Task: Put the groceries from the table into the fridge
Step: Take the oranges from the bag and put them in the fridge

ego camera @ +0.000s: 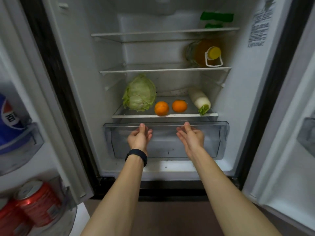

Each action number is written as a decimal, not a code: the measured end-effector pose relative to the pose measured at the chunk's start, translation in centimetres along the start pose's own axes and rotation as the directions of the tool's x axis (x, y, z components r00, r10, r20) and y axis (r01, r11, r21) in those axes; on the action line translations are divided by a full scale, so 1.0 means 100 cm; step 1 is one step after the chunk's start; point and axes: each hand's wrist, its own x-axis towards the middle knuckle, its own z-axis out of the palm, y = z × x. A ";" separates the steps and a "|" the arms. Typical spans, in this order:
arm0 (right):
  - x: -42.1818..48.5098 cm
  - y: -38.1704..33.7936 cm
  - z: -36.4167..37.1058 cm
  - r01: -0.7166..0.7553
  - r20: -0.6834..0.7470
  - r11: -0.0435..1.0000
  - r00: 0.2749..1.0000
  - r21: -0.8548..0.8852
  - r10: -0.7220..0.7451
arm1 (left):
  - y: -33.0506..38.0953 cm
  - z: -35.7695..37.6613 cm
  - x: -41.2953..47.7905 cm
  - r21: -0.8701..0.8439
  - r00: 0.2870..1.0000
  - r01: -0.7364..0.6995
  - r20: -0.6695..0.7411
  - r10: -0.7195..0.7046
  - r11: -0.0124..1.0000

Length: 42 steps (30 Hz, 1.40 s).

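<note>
While cabbage, oranges and daikon sit shelved, left hand and right hand hover empty, fingers loose; the table, perhaps cleared, is unseen.

The drawer right behind the left hand and the right hand is clear plastic, smooth and a little shiny. The shelf just above the hands looks like glass with a white plastic edge. On it, above the left hand, the cabbage has crinkly leaves that do not shine. The oranges have bumpy skin with a soft shine. Above the right hand, the radish is smooth and white. Higher up, the bottle is clear plastic with a smooth yellow cap. The wristband on the left wrist is dull black. Far left of the hands, the red cans are shiny metal.
</note>
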 end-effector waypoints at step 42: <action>-0.078 -0.076 -0.001 0.601 0.486 0.526 0.798 -0.602 -0.356 | 0.125 0.005 -0.046 0.752 0.763 -0.645 0.628 0.154 0.134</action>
